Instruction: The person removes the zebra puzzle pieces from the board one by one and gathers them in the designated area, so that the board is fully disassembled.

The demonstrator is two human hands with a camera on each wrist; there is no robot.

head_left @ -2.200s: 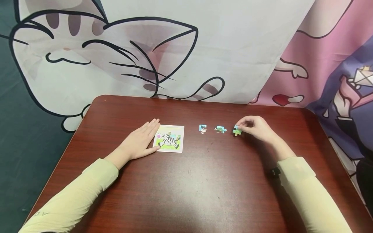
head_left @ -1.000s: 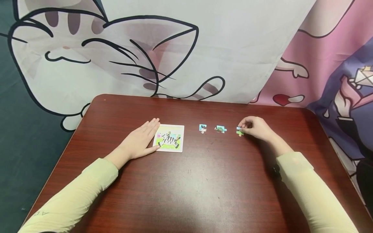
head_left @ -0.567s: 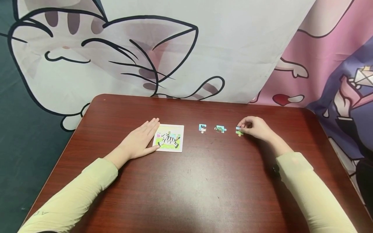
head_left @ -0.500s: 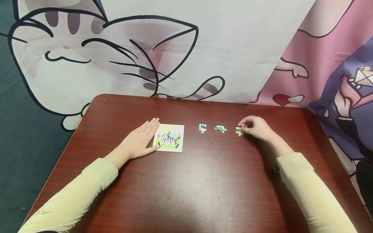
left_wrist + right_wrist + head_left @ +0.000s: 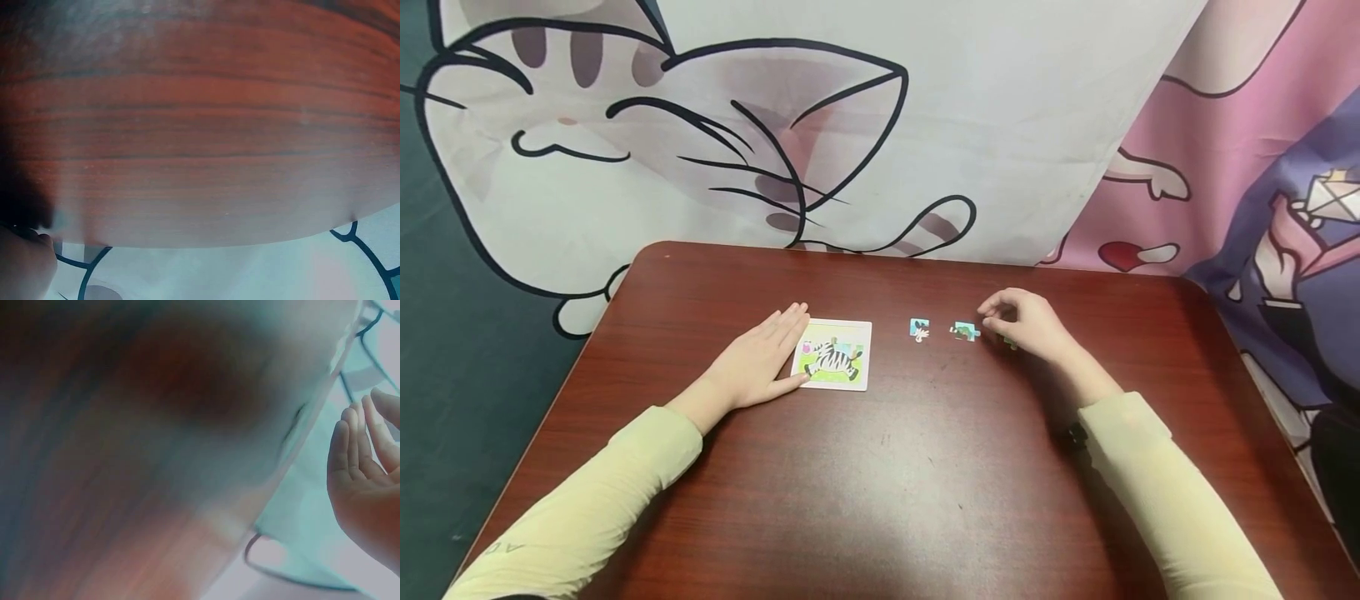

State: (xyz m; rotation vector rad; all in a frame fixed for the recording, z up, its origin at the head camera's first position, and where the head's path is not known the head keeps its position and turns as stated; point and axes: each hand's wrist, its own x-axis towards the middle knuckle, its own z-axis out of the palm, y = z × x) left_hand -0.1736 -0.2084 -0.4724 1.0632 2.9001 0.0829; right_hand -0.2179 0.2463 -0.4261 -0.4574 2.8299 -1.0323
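In the head view my left hand [image 5: 752, 358] lies flat, fingers straight, over the left edge of a small white-bordered zebra puzzle [image 5: 835, 358]. To its right sit a blue puzzle piece with a bit of zebra [image 5: 919, 329] and a blue-and-green puzzle piece [image 5: 965, 332]. My right hand [image 5: 1033, 325] hovers just right of that second piece, thumb and index finger bent and apart, holding nothing. Beneath it a green puzzle piece [image 5: 1010, 342] is mostly hidden. The right wrist view shows the same right hand [image 5: 365, 475] with loosely bent fingers and nothing between them.
Everything rests on a dark red-brown wooden table [image 5: 880, 483] with a rounded back edge. Behind it hangs a cloth printed with a cartoon cat [image 5: 700, 150], and pink and purple cloth [image 5: 1225, 158] hangs at the right.
My right hand has let go of the rightmost puzzle piece, after shifting it slightly right, and moved left over it towards the middle piece. The left hand has stayed put.
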